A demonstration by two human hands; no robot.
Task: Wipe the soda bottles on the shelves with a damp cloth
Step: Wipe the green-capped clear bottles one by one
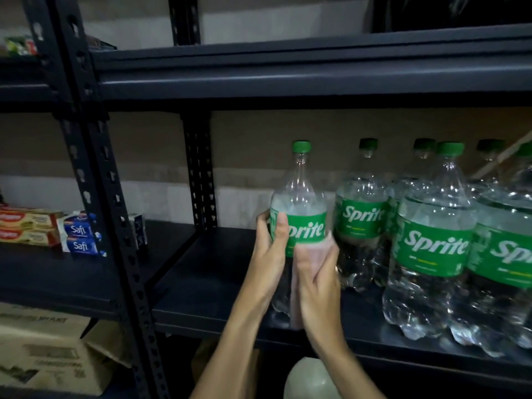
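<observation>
The left hand (272,246) grips a soda bottle (299,194) at its green label, thumb across the front and fingers curled round the far side. The right hand (316,275) lies just beside it, lower on the bottle, and holds a pale pink cloth (296,308) against the clear body. Its fingers bend round the bottle, though the tips are blurred. The cloth hangs below the palm towards the bottle's base.

The bottle stands upright, long axis vertical and green cap at the top, with its base at the front part of a dark metal shelf (207,283). Just to its right stand more Sprite bottles (431,243), all upright, some in front and some behind.

The shelf belongs to a dim rack of perforated black posts (95,180), with another board overhead and a pale wall behind. On the neighbouring shelf to the left lie stacked toothpaste boxes (28,226) and blue-and-white Safi boxes (79,237). Below them sits a cardboard carton (54,358).
</observation>
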